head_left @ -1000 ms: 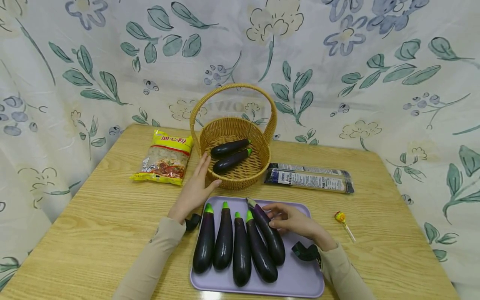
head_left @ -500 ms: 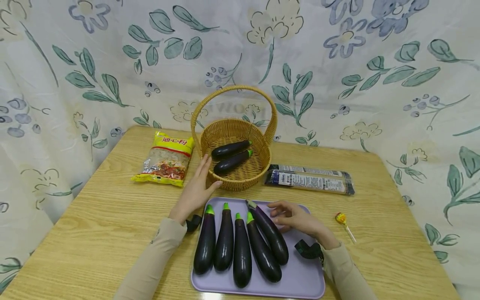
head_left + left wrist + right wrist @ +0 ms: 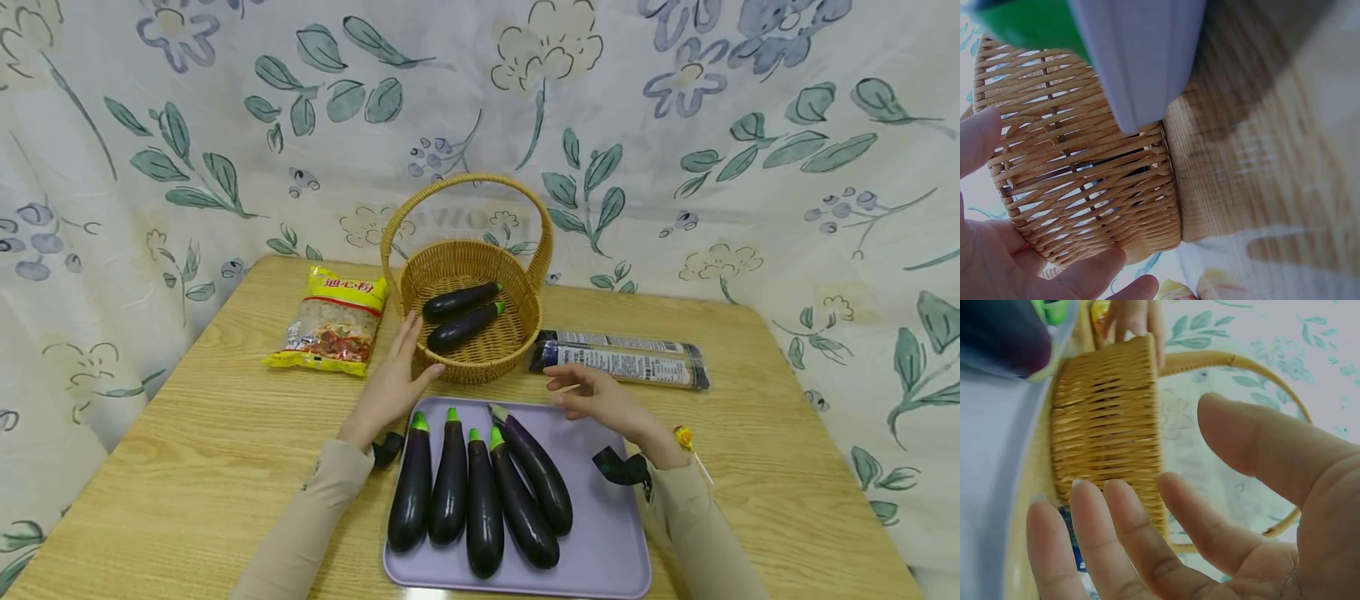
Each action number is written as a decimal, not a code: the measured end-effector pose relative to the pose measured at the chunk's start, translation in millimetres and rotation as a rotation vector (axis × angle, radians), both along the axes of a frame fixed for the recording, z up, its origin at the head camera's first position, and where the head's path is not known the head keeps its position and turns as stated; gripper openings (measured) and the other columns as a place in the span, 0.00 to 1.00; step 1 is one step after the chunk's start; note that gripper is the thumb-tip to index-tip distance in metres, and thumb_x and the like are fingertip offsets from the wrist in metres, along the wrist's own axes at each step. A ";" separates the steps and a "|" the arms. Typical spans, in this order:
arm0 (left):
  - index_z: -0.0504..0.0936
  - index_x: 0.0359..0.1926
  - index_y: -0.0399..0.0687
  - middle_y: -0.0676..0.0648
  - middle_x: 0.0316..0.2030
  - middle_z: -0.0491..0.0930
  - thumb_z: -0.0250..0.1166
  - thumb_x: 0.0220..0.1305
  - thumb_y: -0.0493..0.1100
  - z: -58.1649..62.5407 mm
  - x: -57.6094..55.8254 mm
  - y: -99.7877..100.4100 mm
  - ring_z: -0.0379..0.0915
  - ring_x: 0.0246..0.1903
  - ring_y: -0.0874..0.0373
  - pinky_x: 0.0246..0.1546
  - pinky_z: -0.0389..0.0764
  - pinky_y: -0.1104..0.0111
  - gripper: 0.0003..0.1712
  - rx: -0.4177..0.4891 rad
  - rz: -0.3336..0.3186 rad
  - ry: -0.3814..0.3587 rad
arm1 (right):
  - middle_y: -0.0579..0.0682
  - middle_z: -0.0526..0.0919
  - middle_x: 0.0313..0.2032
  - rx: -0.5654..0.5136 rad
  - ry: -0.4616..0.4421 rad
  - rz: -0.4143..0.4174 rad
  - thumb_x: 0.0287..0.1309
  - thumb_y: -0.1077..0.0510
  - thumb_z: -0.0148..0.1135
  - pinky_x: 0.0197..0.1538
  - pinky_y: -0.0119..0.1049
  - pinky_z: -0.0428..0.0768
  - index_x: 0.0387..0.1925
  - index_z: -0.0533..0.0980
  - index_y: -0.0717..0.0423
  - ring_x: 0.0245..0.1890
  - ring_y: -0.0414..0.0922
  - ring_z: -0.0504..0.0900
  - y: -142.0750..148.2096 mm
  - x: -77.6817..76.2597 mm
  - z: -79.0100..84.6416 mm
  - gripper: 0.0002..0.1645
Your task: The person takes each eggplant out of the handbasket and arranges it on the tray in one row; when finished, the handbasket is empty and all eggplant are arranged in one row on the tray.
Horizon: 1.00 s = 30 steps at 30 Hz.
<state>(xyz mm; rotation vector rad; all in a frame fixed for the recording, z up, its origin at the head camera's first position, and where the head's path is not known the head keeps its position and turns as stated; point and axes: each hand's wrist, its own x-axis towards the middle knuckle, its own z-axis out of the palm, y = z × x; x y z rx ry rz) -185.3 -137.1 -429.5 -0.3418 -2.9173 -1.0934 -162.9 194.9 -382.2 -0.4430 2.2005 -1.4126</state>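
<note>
A wicker basket (image 3: 480, 371) with a tall arched handle stands at the back of the table, and two dark eggplants (image 3: 465, 327) lie inside it. My left hand (image 3: 390, 392) rests against the basket's near left side, its fingers extended along the rim. In front lies a lilac tray (image 3: 603, 542) bearing several eggplants in a row, among them a leftmost eggplant (image 3: 409, 492). The rightmost eggplant (image 3: 538, 462) leans at a slant, its pale stem towards the basket. Over the tray's far right corner hovers my right hand (image 3: 606, 404), fingers loosely bent, holding nothing.
Left of the basket lies a yellow-topped bag of pasta (image 3: 333, 325). Two long flat packs (image 3: 630, 362) lie to its right. A lollipop (image 3: 684, 437) is partly hidden by the right wrist. A floral curtain (image 3: 480, 100) hangs behind the table.
My right hand has left the slanted eggplant and moved up and away towards the tray's far right corner. That eggplant shifted slightly. The left hand stays at the basket.
</note>
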 end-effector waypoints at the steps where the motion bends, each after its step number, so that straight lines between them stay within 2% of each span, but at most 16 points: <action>1: 0.38 0.78 0.54 0.51 0.78 0.31 0.55 0.68 0.62 -0.1 0.2 -0.1 0.66 0.63 0.33 0.58 0.72 0.42 0.50 0.002 0.000 -0.001 | 0.69 0.70 0.61 0.003 0.001 -0.011 0.68 0.58 0.55 0.52 0.51 0.82 0.69 0.61 0.65 0.54 0.56 0.78 -0.3 -1.8 2.4 0.32; 7: 0.38 0.78 0.54 0.52 0.78 0.31 0.55 0.68 0.62 -0.3 0.0 -0.9 0.67 0.62 0.33 0.57 0.73 0.42 0.49 0.000 0.000 0.007 | 0.69 0.67 0.64 -0.026 0.032 -0.039 0.69 0.56 0.55 0.55 0.50 0.81 0.70 0.60 0.60 0.59 0.63 0.72 -6.0 -13.2 19.8 0.32; 14: 0.37 0.78 0.55 0.49 0.78 0.32 0.55 0.68 0.62 -0.7 0.2 -1.1 0.67 0.62 0.33 0.57 0.72 0.41 0.49 -0.002 -0.001 0.005 | 0.67 0.64 0.66 -0.071 0.026 -0.059 0.70 0.58 0.53 0.61 0.55 0.75 0.72 0.56 0.59 0.63 0.62 0.70 -21.9 -27.1 36.3 0.33; 20: 0.40 0.78 0.51 0.47 0.78 0.34 0.55 0.68 0.62 -1.1 0.4 -0.2 0.68 0.61 0.33 0.54 0.75 0.42 0.49 0.003 -0.004 0.017 | 0.65 0.64 0.67 -0.127 0.022 -0.096 0.69 0.57 0.54 0.61 0.56 0.75 0.72 0.57 0.56 0.65 0.62 0.68 -37.1 -40.4 44.2 0.33; 30: 0.41 0.78 0.49 0.46 0.78 0.35 0.56 0.68 0.61 -1.0 0.3 0.1 0.71 0.58 0.33 0.50 0.77 0.43 0.49 0.000 -0.004 0.022 | 0.62 0.61 0.69 -0.190 -0.049 -0.199 0.71 0.57 0.52 0.65 0.54 0.71 0.74 0.52 0.54 0.68 0.58 0.65 -56.0 -59.3 51.5 0.35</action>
